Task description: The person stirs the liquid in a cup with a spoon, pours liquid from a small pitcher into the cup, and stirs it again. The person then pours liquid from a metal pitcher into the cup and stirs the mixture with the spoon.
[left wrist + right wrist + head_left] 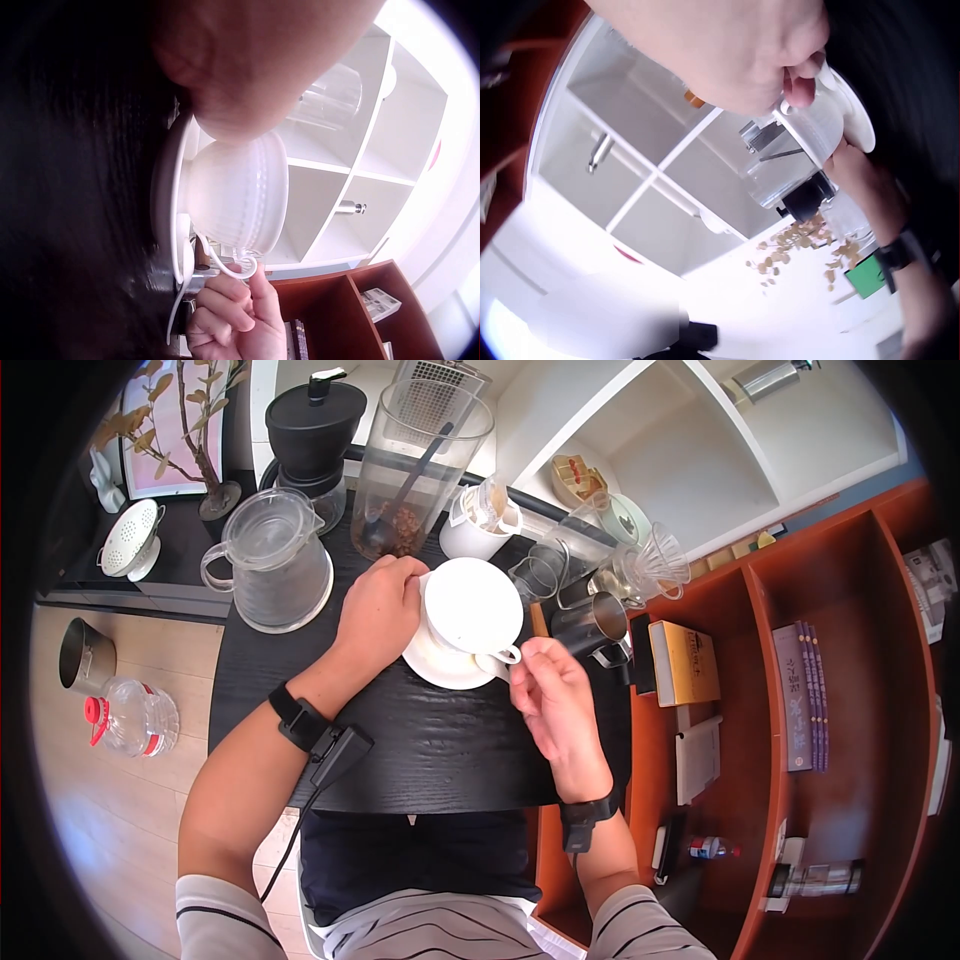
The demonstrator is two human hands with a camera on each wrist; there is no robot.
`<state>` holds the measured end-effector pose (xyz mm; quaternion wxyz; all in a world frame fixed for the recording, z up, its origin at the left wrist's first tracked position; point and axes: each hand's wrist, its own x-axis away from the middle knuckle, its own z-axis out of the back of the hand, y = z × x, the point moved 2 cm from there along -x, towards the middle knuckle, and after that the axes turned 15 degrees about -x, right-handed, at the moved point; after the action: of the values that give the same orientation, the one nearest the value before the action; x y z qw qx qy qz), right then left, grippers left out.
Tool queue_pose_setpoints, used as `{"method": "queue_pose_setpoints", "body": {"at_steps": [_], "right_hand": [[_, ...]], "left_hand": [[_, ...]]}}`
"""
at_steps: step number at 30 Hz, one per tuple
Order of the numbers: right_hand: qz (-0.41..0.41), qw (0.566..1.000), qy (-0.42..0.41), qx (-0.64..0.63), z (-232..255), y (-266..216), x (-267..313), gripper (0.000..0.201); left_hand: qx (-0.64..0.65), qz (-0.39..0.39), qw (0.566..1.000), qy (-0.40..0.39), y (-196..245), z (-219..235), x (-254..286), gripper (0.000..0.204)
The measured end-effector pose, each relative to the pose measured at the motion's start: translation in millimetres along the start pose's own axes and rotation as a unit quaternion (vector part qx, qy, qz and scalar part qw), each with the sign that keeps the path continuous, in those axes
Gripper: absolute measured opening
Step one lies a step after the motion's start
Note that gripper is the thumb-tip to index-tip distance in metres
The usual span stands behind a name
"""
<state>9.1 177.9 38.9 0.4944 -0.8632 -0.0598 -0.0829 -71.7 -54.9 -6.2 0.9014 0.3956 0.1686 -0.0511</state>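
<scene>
A white cup (473,605) stands on a white saucer (447,668) on the black table, its ribbed side showing in the left wrist view (240,191). My right hand (555,695) pinches the cup's small handle (513,655) between thumb and fingertips, which the left wrist view also shows (240,315). Beside the handle, a spoon (493,667) lies on the saucer. My left hand (380,615) is bent against the cup's left side, over the saucer's edge; its fingertips are hidden, so its hold cannot be made out.
Behind the cup stand a tall glass container (420,470) with brown contents, a black grinder (313,435) and a white mug (478,535). A lidded glass jug (275,565) is at the left, a dark metal pitcher (590,625) at the right. A red-brown bookshelf (735,690) borders the table.
</scene>
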Motion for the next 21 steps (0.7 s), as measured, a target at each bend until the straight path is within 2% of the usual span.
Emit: {"method": "queue_pose_setpoints", "body": {"at_steps": [2, 3, 5, 7, 9, 11, 13, 14, 16, 20, 21], "right_hand": [[0.135, 0.987, 0.004, 0.09, -6.9, -5.0, 6.1, 0.012], [0.174, 0.974, 0.001, 0.143, -11.0, -10.6, 13.4, 0.01], [0.169, 0.97, -0.095, 0.148, -31.6, -19.2, 36.6, 0.007], [0.11, 0.958, -0.258, 0.063, -67.1, -28.0, 66.3, 0.006], [0.131, 0.853, -0.504, 0.029, -92.4, -29.3, 72.8, 0.019], [0.011, 0.84, -0.539, -0.065, -121.8, -34.8, 97.8, 0.011], [0.081, 0.8, -0.506, -0.312, -156.1, -13.6, 123.3, 0.025], [0.086, 0.802, -0.501, -0.312, -163.7, -5.6, 130.3, 0.025], [0.133, 0.774, -0.499, -0.367, -170.7, 3.1, 141.5, 0.023], [0.091, 0.786, -0.449, -0.415, -167.3, 6.9, 147.4, 0.023], [0.074, 0.775, -0.528, -0.339, -161.3, -2.0, 134.4, 0.022]], "left_hand": [[0.004, 0.001, 1.0, 0.0, -0.9, 0.2, 0.2, 0.017], [-0.001, -0.003, 1.0, 0.002, -1.2, 0.4, 0.2, 0.017], [-0.005, -0.007, 1.0, 0.0, -0.9, 0.0, -0.5, 0.016], [-0.006, -0.011, 1.0, 0.013, -1.9, -1.6, -0.6, 0.015], [-0.009, -0.023, 1.0, 0.016, -4.3, -3.0, -1.3, 0.014], [-0.005, -0.033, 0.999, 0.02, -4.0, -2.6, -1.5, 0.015], [-0.002, -0.028, 1.0, 0.01, -4.0, -3.0, -2.0, 0.016], [0.004, -0.021, 1.0, 0.002, -3.4, -2.1, -2.0, 0.017], [0.003, -0.018, 1.0, -0.009, -1.3, -0.9, -2.7, 0.017], [0.007, -0.013, 1.0, -0.013, -4.7, -2.6, -2.3, 0.017], [0.009, -0.014, 1.0, -0.011, -5.1, -2.6, -2.1, 0.017]]}}
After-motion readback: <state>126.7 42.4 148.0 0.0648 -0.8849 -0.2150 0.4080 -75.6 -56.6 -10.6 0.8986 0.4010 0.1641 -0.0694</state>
